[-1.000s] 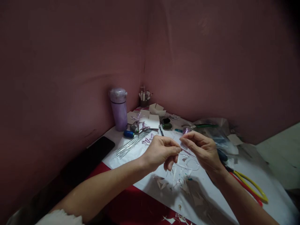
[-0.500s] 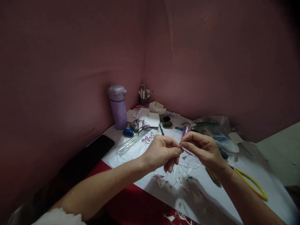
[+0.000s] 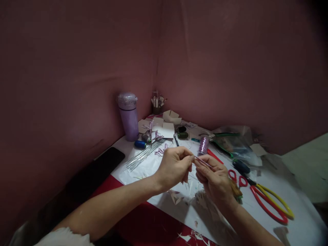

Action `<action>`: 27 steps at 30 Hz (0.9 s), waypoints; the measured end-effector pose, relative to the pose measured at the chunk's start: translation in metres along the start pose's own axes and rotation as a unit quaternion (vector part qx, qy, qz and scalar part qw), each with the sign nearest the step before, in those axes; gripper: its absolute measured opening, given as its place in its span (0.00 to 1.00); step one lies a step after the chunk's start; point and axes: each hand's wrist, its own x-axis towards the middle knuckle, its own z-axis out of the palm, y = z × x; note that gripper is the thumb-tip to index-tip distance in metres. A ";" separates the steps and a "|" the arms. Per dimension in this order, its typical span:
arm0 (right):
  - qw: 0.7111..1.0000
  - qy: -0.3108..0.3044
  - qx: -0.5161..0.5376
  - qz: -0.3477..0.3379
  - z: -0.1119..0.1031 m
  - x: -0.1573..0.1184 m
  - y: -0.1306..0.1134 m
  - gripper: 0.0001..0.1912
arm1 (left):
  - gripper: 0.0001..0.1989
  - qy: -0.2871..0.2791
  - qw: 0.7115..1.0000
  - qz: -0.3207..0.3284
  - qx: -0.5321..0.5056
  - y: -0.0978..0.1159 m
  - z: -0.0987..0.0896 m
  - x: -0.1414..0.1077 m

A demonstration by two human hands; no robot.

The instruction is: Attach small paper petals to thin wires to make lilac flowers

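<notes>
Dull pink walls (image 3: 230,68) meet in a corner behind a tabletop (image 3: 271,177) spread with white, and red cloth (image 3: 143,222) shows along its near edge. Just above the white, the two hands work close together but apart, with a thin purple strand (image 3: 203,162) running between them: the left hand (image 3: 175,167) pinches one end at its fingertips, and the right hand (image 3: 215,179) has its thumb and fingers closed on the rest. Pale scraps (image 3: 175,197) litter the white below.

Near the right fingers a purple spool (image 3: 203,145) stands upright; red-handled scissors (image 3: 237,178) lie to the right. Left of the hands, silver wires (image 3: 143,157) lie in a loose bundle.

Farther back, a clear plastic bag (image 3: 246,150) slumps by the wall, its contents too murky for me to name. Left of the wires, a purple tumbler (image 3: 129,123) wears clear wrap over its lid. Deep in the corner, a small cup (image 3: 156,110) holds upright pale sticks (image 3: 157,102).
</notes>
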 end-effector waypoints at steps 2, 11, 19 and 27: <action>1.000 0.020 0.016 0.007 0.006 -0.003 0.001 0.08 | 0.07 0.003 1.000 -0.006 -0.014 -0.002 0.000 0.001; 0.997 0.047 -0.064 -0.024 0.002 -0.005 0.012 0.09 | 0.07 -0.012 0.992 -0.058 -0.108 -0.007 -0.002 0.009; 0.995 0.063 -0.073 -0.035 0.005 -0.008 0.008 0.12 | 0.08 0.006 0.999 -0.023 -0.045 -0.008 0.000 0.005; 0.997 0.068 0.017 -0.024 0.015 -0.012 -0.004 0.11 | 0.09 -0.018 0.998 0.017 -0.059 -0.011 0.001 0.006</action>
